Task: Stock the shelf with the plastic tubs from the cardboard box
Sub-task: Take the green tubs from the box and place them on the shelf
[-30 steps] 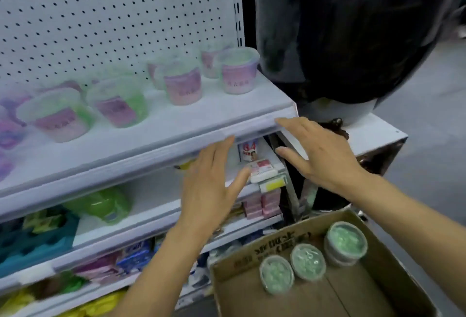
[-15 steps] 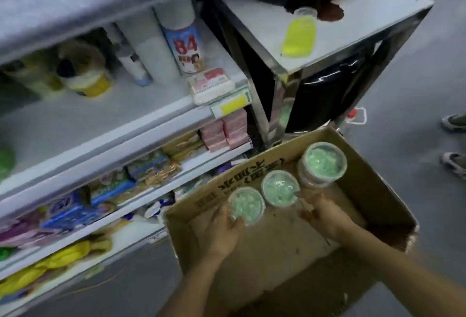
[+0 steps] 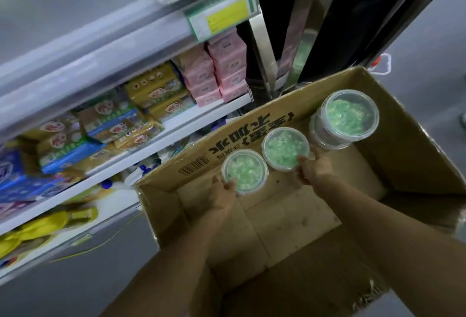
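"Down by the shelf, what can't you see?"

"My fingers hide under the tubs. The stacked tubs cover each other's sides."

"And your hands?"

"My left hand grips the near tub. My right hand grips the middle tub. All sit in the cardboard box."

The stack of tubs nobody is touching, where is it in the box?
The stack of tubs stands in the far right corner of the cardboard box, just right of the tub that the right hand holds.
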Tool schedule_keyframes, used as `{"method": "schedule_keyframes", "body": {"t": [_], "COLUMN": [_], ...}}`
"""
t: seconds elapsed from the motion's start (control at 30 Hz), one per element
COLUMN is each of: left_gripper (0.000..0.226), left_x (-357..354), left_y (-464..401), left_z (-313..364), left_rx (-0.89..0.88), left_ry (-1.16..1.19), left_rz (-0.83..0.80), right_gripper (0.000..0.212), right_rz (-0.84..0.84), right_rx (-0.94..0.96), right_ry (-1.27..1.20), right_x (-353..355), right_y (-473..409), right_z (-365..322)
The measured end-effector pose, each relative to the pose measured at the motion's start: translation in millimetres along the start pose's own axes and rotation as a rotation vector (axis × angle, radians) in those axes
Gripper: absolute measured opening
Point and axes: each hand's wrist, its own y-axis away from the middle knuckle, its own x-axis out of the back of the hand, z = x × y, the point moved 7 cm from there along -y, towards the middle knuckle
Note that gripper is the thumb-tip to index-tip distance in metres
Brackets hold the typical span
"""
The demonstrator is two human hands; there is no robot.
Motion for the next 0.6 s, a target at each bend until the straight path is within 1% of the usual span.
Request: {"method": "schedule_keyframes", "body": {"t": [0.07, 0.17, 0.27, 0.37, 0.43, 0.53, 0.6], "left_gripper": [0.021, 0.019, 0.020, 0.017, 0.019, 0.021, 0.026], "left_x": [7, 27, 53, 83, 107, 143, 170], "left_y": [7, 32, 66, 106, 135, 183, 214], "left_z": [2, 8, 20, 37, 49, 66, 76], "left_rx": [0.020, 0.043, -0.030, -0.107, -0.158, -0.223, -0.269], "left_ry": [0.083, 0.123, 0.198, 0.269, 0.301, 0.358, 0.374], "left_rz": [-0.002, 0.020, 0.040, 0.070, 0.110, 0.153, 0.191], "right_gripper": [0.036, 0.035, 0.039, 0.037, 0.033, 0.017, 0.015], "right_rz": [0.011, 0.017, -0.039, -0.133, -0.194, -0.258, -0.285], "right_rx": [0.021, 0.056, 0.067, 0.103, 0.147, 0.241, 0.293], "right_ry": [0.044, 0.151, 0.181, 0.140, 0.127, 0.127, 0.146], "right_x": [3, 14, 28, 40, 45, 48, 46], "right_y": [6, 27, 62, 111, 148, 198, 225], "right_z": [-8, -27, -49, -76, -97, -128, -148]}}
